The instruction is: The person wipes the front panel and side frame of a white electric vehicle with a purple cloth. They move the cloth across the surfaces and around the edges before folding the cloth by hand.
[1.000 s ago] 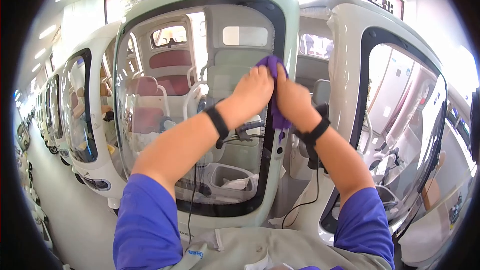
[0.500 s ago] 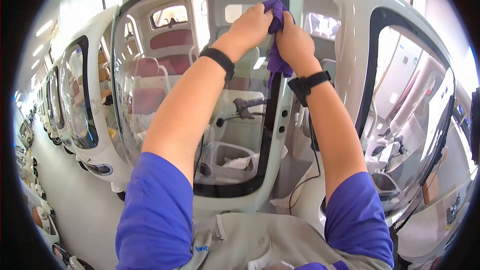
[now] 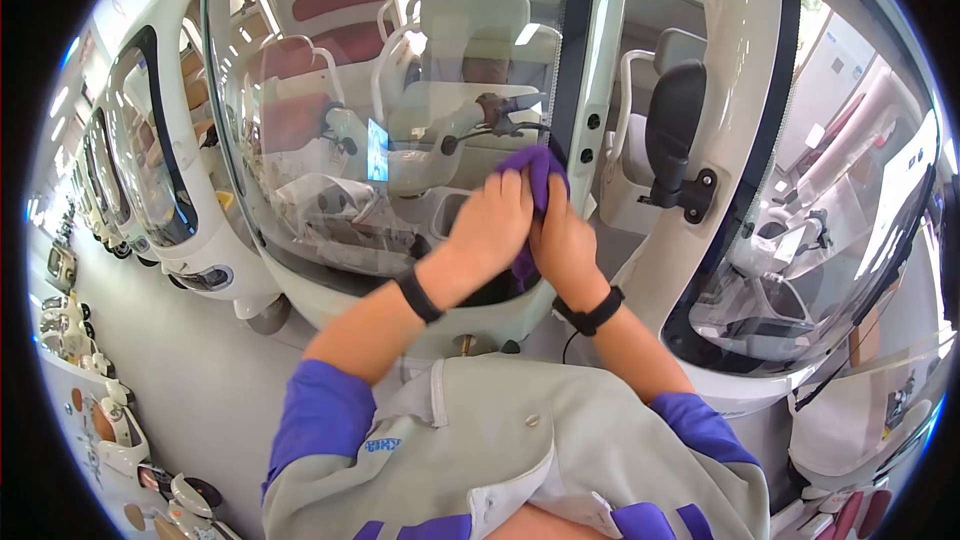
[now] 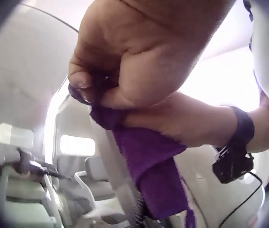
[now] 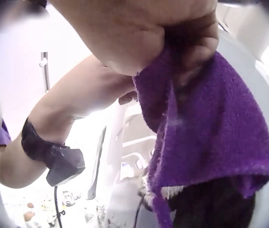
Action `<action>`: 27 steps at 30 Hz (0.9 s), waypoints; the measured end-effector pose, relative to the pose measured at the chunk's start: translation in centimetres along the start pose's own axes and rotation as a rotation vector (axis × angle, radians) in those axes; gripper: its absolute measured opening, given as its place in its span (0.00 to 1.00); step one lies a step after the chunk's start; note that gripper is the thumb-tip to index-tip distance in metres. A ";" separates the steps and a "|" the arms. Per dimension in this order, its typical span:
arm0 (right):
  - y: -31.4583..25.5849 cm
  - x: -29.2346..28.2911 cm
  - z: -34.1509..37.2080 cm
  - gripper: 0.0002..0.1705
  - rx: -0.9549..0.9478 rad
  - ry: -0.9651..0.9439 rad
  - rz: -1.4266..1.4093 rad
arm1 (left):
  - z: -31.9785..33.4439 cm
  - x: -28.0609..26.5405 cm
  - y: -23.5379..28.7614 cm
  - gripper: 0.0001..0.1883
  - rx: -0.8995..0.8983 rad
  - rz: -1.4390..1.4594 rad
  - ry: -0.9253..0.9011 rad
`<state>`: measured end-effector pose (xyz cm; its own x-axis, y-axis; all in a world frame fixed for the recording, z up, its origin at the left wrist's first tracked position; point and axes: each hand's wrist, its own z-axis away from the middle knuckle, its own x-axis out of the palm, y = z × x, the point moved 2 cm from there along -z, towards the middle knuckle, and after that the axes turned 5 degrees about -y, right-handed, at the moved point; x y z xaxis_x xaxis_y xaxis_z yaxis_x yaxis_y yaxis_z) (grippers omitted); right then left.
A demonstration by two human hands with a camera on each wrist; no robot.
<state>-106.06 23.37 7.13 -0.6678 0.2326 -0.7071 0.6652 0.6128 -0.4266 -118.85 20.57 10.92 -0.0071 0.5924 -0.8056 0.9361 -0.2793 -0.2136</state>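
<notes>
Both hands, left (image 3: 492, 225) and right (image 3: 566, 252), curl tightly round the purple cloth (image 3: 541, 178), close together; the curved windshield (image 3: 300, 130) spreads beyond them.

At three o'clock in the head view, a white vehicle (image 3: 742, 110) stands with a black-framed windshield (image 3: 765, 260). Toward two, a black mirror (image 3: 676, 120) hangs on its bracket (image 3: 697, 197). At nine, a row of pale vehicles (image 3: 245, 265) recedes. Toward eight, small scooters (image 3: 122, 435) line the grey floor (image 3: 200, 370). At four lie dark red pads (image 3: 862, 517).
</notes>
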 end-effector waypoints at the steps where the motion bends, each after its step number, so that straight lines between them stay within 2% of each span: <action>1: 0.4 1.0 1.6 0.37 -0.008 -0.027 -0.026 | 1.8 0.7 1.2 0.19 -0.027 -0.005 -0.026; 3: 0.9 1.8 3.2 0.38 -0.029 -0.068 -0.069 | 3.8 1.5 2.3 0.21 -0.048 0.004 -0.075; 6: 1.5 0.4 1.6 0.38 -0.076 -0.154 0.039 | 3.0 1.5 1.0 0.22 0.022 -0.004 0.018; 9: 0.7 -3.0 -4.2 0.35 -0.148 0.003 0.079 | -2.6 -1.8 -1.5 0.18 -0.002 -0.100 0.159; 11: 0.2 -5.4 -9.2 0.33 -0.157 0.099 0.137 | -7.3 -3.6 -3.3 0.15 -0.050 -0.062 0.249; 13: -0.9 -7.8 -13.6 0.32 -0.180 0.202 0.154 | -11.4 -4.9 -5.1 0.15 -0.054 -0.045 0.231; 16: -1.2 -8.4 -15.0 0.30 -0.164 0.284 0.116 | -14.3 -5.8 -5.5 0.14 -0.055 -0.074 0.211; 22: 0.0 -4.4 -8.9 0.29 -0.060 0.305 -0.005 | -9.2 -2.3 -2.6 0.20 -0.035 -0.020 0.180; 24: 0.6 -3.3 -5.3 0.29 -0.081 0.274 -0.063 | -5.6 -0.9 -0.8 0.21 0.005 0.014 0.106; 27: 2.0 -0.9 0.9 0.31 -0.008 0.127 -0.048 | -0.5 0.9 0.8 0.23 0.083 0.107 0.024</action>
<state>-103.83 23.71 6.48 -0.7362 0.2963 -0.6084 0.6290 0.6312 -0.4538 -117.94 21.22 10.29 0.1008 0.5738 -0.8128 0.8986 -0.4031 -0.1731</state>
